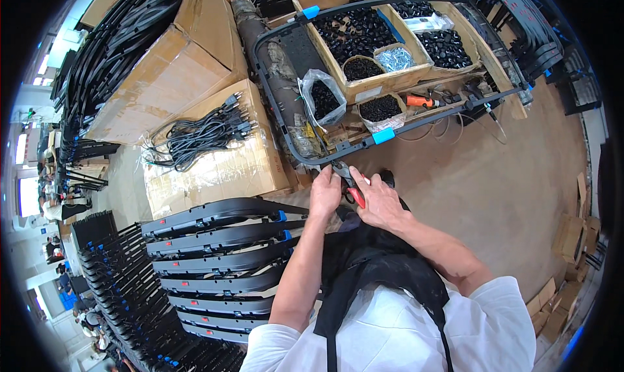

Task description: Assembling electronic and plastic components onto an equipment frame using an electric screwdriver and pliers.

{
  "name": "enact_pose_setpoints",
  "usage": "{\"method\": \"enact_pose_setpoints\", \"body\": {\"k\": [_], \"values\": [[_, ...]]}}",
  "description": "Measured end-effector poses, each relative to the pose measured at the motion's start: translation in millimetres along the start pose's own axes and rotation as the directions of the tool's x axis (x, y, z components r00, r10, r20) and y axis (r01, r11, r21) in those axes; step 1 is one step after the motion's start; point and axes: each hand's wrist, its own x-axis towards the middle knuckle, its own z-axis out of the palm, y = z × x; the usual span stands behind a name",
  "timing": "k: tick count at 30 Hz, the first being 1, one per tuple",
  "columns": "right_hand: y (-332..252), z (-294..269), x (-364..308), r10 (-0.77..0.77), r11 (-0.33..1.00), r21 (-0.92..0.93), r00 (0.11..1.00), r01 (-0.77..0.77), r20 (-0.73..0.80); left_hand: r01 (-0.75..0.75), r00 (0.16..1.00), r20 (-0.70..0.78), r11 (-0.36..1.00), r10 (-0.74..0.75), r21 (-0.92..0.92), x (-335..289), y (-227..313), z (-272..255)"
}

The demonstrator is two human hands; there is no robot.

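A large black frame [302,159] with rounded corners and pieces of blue tape lies across the bench before me. My right hand [382,203] is closed round red-handled pliers [357,196]. Their jaws are at the near edge of the frame, close to its left corner. Right beside the jaws, my left hand [325,195] has its fingers pinched together just under that edge. What they hold is small and dark, and I cannot make it out.
Wooden trays [365,89] of small black parts and silver screws stand inside the frame, with an orange-handled tool [421,101] nearby. Black power cords [205,134] lie on a cardboard box [214,180] to the left. Stacked black frames [214,265] stand at lower left.
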Motion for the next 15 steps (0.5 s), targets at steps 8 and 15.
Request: {"method": "enact_pose_setpoints", "body": {"k": [8,15], "values": [[-1.6,4.9,-7.2,-0.105,0.988,-0.128,0.983,0.086,-0.149,-0.293,0.892,0.060,0.471,0.448,0.832,62.2,81.0,-44.6],[-2.6,18.0,-11.4,-0.079,0.985,-0.170,0.971,0.041,-0.224,-0.434,0.893,0.270,0.533,0.360,0.727,78.7,68.7,-14.2]]}}
